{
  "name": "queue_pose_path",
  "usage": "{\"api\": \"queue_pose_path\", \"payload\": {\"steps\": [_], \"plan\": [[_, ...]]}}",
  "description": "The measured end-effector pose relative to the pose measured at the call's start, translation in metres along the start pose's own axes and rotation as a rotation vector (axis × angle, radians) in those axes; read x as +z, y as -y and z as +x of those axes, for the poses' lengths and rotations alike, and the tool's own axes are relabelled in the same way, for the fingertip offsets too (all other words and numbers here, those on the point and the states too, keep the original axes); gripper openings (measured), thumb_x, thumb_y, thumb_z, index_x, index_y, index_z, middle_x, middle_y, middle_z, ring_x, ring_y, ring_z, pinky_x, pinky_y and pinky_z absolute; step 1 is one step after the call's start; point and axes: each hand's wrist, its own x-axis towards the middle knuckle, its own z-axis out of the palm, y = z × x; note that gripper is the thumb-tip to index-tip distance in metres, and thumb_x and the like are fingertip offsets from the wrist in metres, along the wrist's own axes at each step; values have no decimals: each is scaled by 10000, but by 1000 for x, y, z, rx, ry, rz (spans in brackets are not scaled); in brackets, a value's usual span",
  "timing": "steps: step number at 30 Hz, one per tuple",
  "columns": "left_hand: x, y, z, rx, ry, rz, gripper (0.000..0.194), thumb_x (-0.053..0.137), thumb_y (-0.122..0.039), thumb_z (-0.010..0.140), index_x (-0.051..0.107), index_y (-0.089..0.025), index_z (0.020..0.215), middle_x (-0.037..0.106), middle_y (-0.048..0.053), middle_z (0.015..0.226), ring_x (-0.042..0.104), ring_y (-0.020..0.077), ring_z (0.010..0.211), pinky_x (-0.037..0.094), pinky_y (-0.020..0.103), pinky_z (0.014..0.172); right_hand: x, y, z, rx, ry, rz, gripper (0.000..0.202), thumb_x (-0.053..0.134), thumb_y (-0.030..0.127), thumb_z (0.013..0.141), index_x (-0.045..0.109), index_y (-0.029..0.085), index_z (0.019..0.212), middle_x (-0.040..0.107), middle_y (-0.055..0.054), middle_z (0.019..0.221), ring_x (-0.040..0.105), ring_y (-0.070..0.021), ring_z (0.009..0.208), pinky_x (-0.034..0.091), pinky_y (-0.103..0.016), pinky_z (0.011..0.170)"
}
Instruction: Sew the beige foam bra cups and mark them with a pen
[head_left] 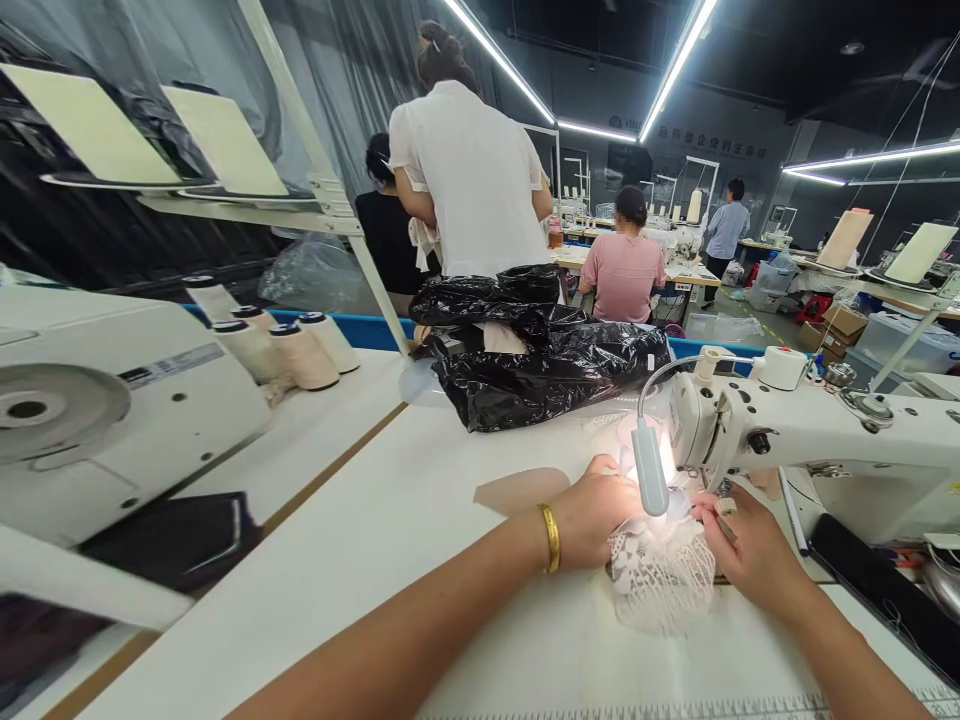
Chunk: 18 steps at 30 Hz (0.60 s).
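White lace fabric (664, 575) lies under the head of a sewing machine (817, 430), its patterned end spread towards me. My left hand (600, 510), with a gold bangle at the wrist, is closed on the left side of the lace; its fingertips are partly hidden. On the right, my right hand (739, 535) pinches the lace's edge close to the needle area. A small grey lamp (650, 470) on a bent neck shines down between both hands and hides part of the fabric. Left of my left hand lies a flat beige piece (521, 490).
A black plastic bag (540, 390) lies behind the lace. Thread cones (304, 355) stand beside another machine (112, 390) at left. A ruler strip (675, 705) runs along the front. Several people sit or stand beyond, one in a white shirt (472, 180) nearest.
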Motion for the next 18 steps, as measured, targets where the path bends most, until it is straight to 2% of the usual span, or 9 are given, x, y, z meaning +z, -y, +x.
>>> {"api": "queue_pose_path", "payload": {"steps": [2, 4, 7, 9, 11, 14, 18], "plan": [[-1, -1, -3, 5, 28, -20, 149, 621, -68, 707, 594, -211, 740, 699, 1, 831, 614, 226, 841, 284, 483, 1028, -2, 3, -1, -18, 5, -25, 222, 417, 203, 1016, 632, 237, 971, 685, -61, 825, 646, -263, 824, 532, -383, 692], [-2, -3, -5, -27, 29, -22, 134, 610, -93, 734, 614, -214, 791, 703, 13, 901, 616, 240, 883, 267, 512, 1034, -3, 8, -3, -67, 16, -19, 193, 440, 224, 1020, 626, 242, 1066, 684, -42, 794, 641, -254, 792, 533, -396, 739], [0, -12, -5, -150, 15, 37, 126, 618, -212, 783, 647, -221, 905, 676, 70, 972, 602, 294, 922, 316, 529, 943, -1, 13, -4, -165, 133, 58, 239, 552, 337, 1015, 573, 263, 1242, 726, -53, 996, 660, -255, 925, 518, -427, 893], [2, -19, -4, -217, 30, 70, 165, 624, -297, 799, 644, -203, 933, 655, 108, 962, 592, 320, 911, 349, 496, 861, 3, 14, -4, -189, 216, 70, 291, 597, 347, 1000, 557, 270, 1277, 713, -63, 1103, 643, -260, 1015, 507, -416, 914], [3, -25, -4, -238, 68, 72, 209, 632, -353, 792, 626, -183, 915, 640, 121, 929, 587, 319, 878, 361, 465, 816, 9, 10, -4, -169, 225, 3, 202, 543, 245, 1010, 594, 255, 1206, 704, -63, 1050, 628, -257, 980, 505, -395, 855], [2, -28, -7, -204, 122, 54, 270, 661, -410, 755, 607, -194, 909, 620, 99, 884, 569, 298, 817, 361, 439, 788, 12, 2, -3, -126, 166, -142, 235, 453, 109, 981, 648, 235, 1015, 675, -58, 899, 586, -243, 831, 484, -363, 741], [-3, -25, -14, -84, 106, 5, 190, 681, -333, 742, 551, -202, 787, 649, 75, 943, 570, 268, 825, 343, 400, 786, 1, -4, 2, -123, 147, -174, 276, 444, 69, 952, 669, 227, 926, 674, -77, 925, 578, -249, 858, 500, -354, 730]]}}
